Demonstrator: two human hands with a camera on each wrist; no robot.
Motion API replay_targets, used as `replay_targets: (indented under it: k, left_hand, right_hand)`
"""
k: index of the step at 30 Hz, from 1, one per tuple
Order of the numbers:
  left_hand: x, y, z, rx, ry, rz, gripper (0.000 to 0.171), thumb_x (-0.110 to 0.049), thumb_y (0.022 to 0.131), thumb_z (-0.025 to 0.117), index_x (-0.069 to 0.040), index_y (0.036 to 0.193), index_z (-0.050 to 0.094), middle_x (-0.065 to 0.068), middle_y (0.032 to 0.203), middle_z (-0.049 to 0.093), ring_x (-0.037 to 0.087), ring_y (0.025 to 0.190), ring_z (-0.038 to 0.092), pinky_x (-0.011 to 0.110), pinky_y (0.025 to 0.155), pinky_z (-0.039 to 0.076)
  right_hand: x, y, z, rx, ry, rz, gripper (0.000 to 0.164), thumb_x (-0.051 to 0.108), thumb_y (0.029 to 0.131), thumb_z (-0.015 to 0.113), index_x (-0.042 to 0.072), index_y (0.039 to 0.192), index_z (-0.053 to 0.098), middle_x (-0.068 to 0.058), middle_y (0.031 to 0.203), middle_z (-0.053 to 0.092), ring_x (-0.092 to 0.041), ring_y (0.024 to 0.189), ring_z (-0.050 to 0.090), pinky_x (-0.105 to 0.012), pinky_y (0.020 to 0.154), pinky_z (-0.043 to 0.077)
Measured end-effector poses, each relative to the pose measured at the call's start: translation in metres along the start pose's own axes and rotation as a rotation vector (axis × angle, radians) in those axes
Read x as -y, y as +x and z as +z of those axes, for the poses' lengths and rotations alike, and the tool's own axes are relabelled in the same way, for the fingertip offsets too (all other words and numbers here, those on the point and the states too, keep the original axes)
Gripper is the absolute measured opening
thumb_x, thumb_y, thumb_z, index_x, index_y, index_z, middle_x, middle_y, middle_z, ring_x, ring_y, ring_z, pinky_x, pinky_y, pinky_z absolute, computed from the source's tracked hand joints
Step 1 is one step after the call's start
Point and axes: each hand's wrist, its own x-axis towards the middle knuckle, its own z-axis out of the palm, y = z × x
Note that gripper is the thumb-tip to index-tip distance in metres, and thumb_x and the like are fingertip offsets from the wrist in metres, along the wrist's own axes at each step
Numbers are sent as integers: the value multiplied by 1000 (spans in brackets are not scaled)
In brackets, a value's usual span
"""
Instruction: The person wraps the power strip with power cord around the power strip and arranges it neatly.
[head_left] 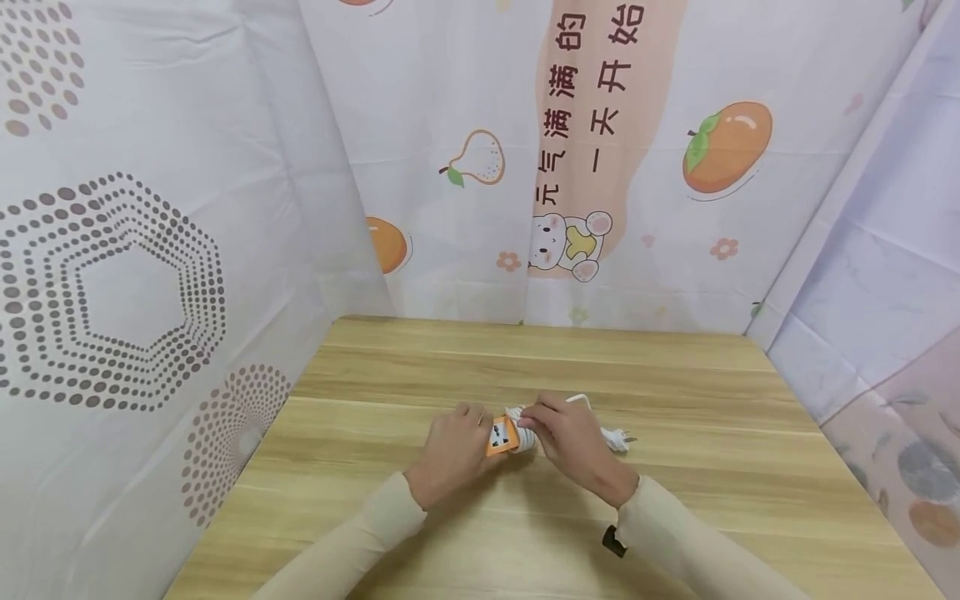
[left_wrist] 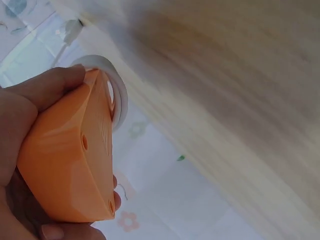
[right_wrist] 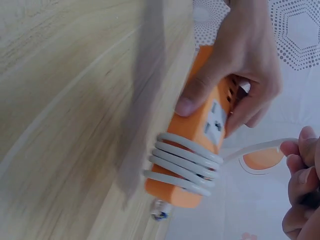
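My left hand grips an orange power strip, thumb on one side and fingers round the other. White sockets show on one face in the right wrist view; the left wrist view shows its plain back with screw holes. Several turns of white cord wrap round the far end of the strip. Beside it, my right hand pinches a stretch of this cord, drawn away from the coils. The cord's plug lies to the right of the right hand, its prongs pointing right.
A wood-grain table spreads beneath both hands. Printed white curtains stand behind it and along both sides. A small black item sits at the right sleeve's cuff.
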Motion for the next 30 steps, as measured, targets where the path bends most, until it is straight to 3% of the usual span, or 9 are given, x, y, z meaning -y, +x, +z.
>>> replay_targets:
  k: [6, 12, 16, 24, 30]
  left_hand:
    - [3, 4, 2, -9, -67, -8, 64, -69, 82, 75, -8, 103, 74, 4, 93, 65, 18, 77, 61, 29, 48, 50]
    - [8, 4, 5, 11, -223, -158, 62, -70, 88, 67, -8, 90, 72, 2, 78, 58, 18, 62, 56, 29, 43, 40]
    - [11, 2, 6, -12, -297, -199, 60, -69, 87, 68, -9, 81, 68, -2, 68, 47, 14, 52, 44, 27, 41, 35]
    - [14, -2, 9, 38, -379, -252, 62, -70, 87, 67, -8, 84, 68, -3, 70, 49, 11, 52, 42, 27, 44, 35]
    - [17, -4, 9, 68, -505, -325, 56, -68, 89, 66, -12, 88, 65, -5, 76, 55, 9, 56, 46, 27, 47, 37]
  right_hand:
    - [-2, 1, 1, -34, 45, -38, 12, 16, 97, 72, 7, 90, 75, 6, 82, 59, -1, 65, 50, -18, 58, 45]
    - [-4, -4, 5, -9, 14, -56, 10, 13, 97, 72, 5, 92, 76, 5, 82, 56, 1, 61, 43, -16, 56, 40]
    - [-5, -7, 6, 16, -11, -15, 5, 10, 94, 75, 6, 95, 77, 5, 82, 56, 2, 60, 42, -15, 54, 39]
    - [-10, -16, 10, 5, -51, -2, 6, 12, 94, 76, 6, 93, 77, 7, 79, 54, 2, 59, 41, -15, 52, 38]
    - [-12, -22, 14, 17, -90, 49, 6, 12, 92, 78, 8, 97, 79, 8, 78, 53, 1, 59, 39, -17, 51, 36]
